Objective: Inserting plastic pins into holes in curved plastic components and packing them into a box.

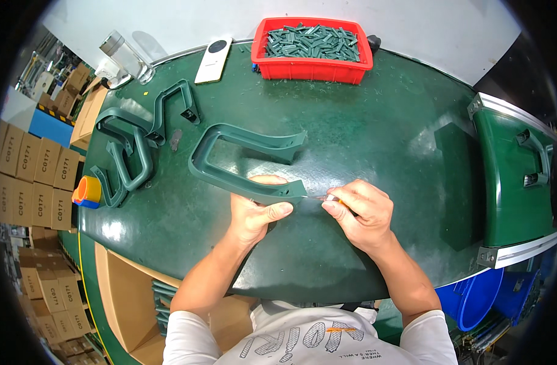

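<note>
My left hand (254, 216) is closed around the lower arm of a green U-shaped plastic part (214, 170), close to its squared end. The part's other arm rises above the table, with its open ends pointing right. In my right hand (366, 213), pinched between thumb and fingers, is a small thin-bladed tool (330, 198) with a bit of orange showing at its handle. The blade's tip meets the end of the green part, or lies right beside it; I cannot tell which. My fingers cover most of the tool's handle.
Several more green plastic parts (146, 155) lie at the left, near orange and blue tape rolls (90, 190). At the back stand a red bin (315, 72) of small green pieces, a white phone (214, 61) and a clear bottle (129, 58). A metal-edged green surface (512, 182) borders the right.
</note>
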A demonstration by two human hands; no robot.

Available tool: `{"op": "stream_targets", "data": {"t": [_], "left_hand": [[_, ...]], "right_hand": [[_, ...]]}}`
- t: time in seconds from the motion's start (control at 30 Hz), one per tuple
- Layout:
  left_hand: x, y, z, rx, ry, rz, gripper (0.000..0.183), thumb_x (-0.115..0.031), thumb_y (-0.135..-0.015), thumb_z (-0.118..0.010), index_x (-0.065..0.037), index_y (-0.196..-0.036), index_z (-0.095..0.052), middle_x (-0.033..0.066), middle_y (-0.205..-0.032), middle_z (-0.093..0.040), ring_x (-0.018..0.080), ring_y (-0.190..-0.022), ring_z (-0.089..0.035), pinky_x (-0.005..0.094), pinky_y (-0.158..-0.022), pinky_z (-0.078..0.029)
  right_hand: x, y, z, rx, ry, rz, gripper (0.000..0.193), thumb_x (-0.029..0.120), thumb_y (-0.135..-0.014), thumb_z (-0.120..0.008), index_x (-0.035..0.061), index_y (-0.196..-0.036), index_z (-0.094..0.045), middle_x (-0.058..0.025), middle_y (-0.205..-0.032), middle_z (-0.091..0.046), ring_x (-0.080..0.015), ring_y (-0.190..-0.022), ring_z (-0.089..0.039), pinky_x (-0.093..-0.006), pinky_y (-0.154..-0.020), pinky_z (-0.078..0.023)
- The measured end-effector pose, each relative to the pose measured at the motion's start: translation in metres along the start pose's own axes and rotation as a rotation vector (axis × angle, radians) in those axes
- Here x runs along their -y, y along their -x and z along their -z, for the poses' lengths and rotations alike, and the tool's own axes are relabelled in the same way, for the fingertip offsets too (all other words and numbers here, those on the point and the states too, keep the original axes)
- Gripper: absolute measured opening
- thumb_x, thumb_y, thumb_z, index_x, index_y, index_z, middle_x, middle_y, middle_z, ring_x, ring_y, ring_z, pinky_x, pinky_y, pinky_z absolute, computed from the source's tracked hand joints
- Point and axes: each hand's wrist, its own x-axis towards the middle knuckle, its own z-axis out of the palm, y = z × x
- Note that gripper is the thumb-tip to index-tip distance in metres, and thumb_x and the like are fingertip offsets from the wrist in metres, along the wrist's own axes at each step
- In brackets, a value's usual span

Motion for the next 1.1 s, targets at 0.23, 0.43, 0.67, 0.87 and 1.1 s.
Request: {"op": "stream_targets", "data": {"t": [0.23, 0.43, 0.67, 0.87, 1.1], "left_hand": [[0.0, -0.001, 0.0, -0.009, 0.006, 0.03, 0.044, -0.006, -0.065, -0.079, -0.002, -0.103, -0.059, 0.0176, -0.092, -0.064, 0.0223, -0.075, -0.062, 0.0343, -0.064, -0.051], [0.004, 0.004, -0.003, 0.234, 0.057, -0.05, 0.045, -0.011, -0.061, -0.085, -0.004, -0.099, -0.061, 0.018, -0.088, -0.066, 0.0241, -0.082, -0.063, 0.0351, -0.07, -0.051], [0.001, 0.002, -0.007, 0.296, 0.09, -0.104, 0.043, -0.01, -0.063, -0.084, -0.003, -0.099, -0.061, 0.0116, -0.079, -0.061, 0.0219, -0.076, -0.061, 0.0391, -0.073, -0.052], [-0.001, 0.002, -0.005, 0.351, 0.077, -0.095, 0.041, -0.008, -0.066, -0.082, -0.002, -0.1, -0.061, 0.0093, -0.078, -0.057, 0.0246, -0.079, -0.064, 0.0485, -0.083, -0.053], [-0.002, 0.003, -0.012, 0.293, 0.141, -0.065, 0.047, -0.017, -0.058, -0.087, -0.006, -0.096, -0.062, 0.0125, -0.073, -0.063, 0.0224, -0.067, -0.06, 0.0326, -0.061, -0.05]], "right_hand": [[-0.001, 0.002, -0.003, -0.068, 0.088, 0.02, 0.016, 0.008, -0.069, -0.077, 0.0014, -0.079, -0.067, -0.0077, -0.067, -0.06, -0.0182, -0.055, -0.057, -0.0286, -0.048, -0.044], [-0.021, -0.012, 0.021, -0.232, 0.128, -0.362, 0.015, 0.013, -0.082, -0.069, -0.0005, -0.087, -0.069, -0.0073, -0.068, -0.06, -0.0127, -0.059, -0.055, -0.0249, -0.054, -0.043], [-0.016, -0.004, 0.008, -0.117, 0.05, -0.316, 0.012, 0.012, -0.08, -0.07, 0.001, -0.086, -0.07, -0.0062, -0.064, -0.058, -0.0133, -0.054, -0.053, -0.0259, -0.049, -0.04], [-0.015, -0.005, 0.008, -0.11, 0.059, -0.283, 0.012, 0.012, -0.079, -0.07, 0.0011, -0.085, -0.07, -0.0064, -0.063, -0.059, -0.0139, -0.054, -0.054, -0.0264, -0.049, -0.041], [-0.015, -0.005, 0.008, -0.126, 0.077, -0.277, 0.011, 0.011, -0.08, -0.07, 0.0013, -0.084, -0.07, -0.0072, -0.063, -0.059, -0.0142, -0.052, -0.053, -0.0272, -0.047, -0.04]]}}
